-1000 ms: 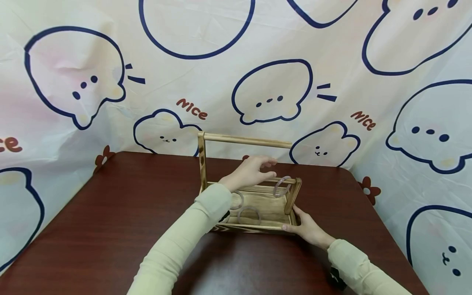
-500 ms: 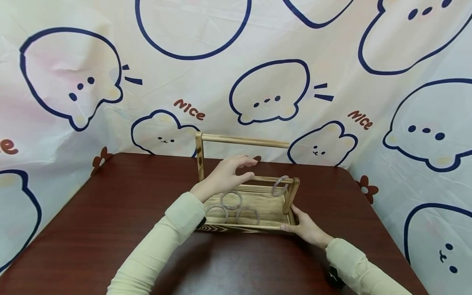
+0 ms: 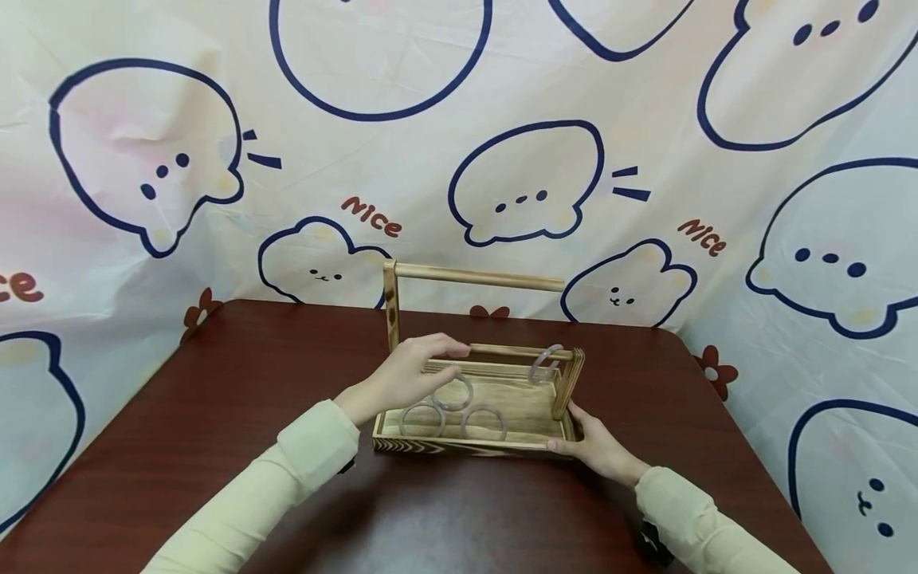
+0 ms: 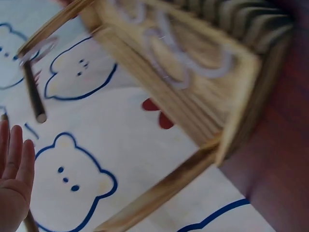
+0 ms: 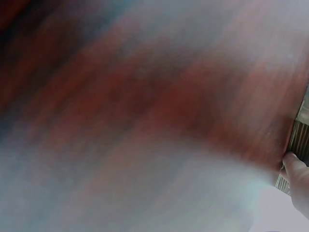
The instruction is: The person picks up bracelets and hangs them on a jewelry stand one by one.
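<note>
A wooden bangle stand [image 3: 531, 413] has a shallow tray and two bars at different heights. One pale, see-through bangle [image 3: 532, 373] hangs on the lower bar [image 3: 502, 349], near its right post. Three more lie in the tray: a front right bangle [image 3: 505, 422], a front left bangle [image 3: 402, 421] and one behind [image 3: 472, 392]. My left hand [image 3: 398, 376], fingers extended and holding nothing, is over the tray's left part, its fingertips overlapping the lower bar's left end. At the tray's right front corner, my right hand [image 3: 601, 448] grips the wood, thumb on the front edge.
The stand's upper bar [image 3: 480, 276] runs right from a tall left post [image 3: 391, 307]. Dark red-brown tabletop [image 3: 237, 414] surrounds the stand. Behind the table hangs a cloth [image 3: 416, 175] printed with cartoon outlines.
My left hand has moved left and lower, away from the hanging bangle, uncovering the bangles in the tray. The right hand stays at the stand's corner.
</note>
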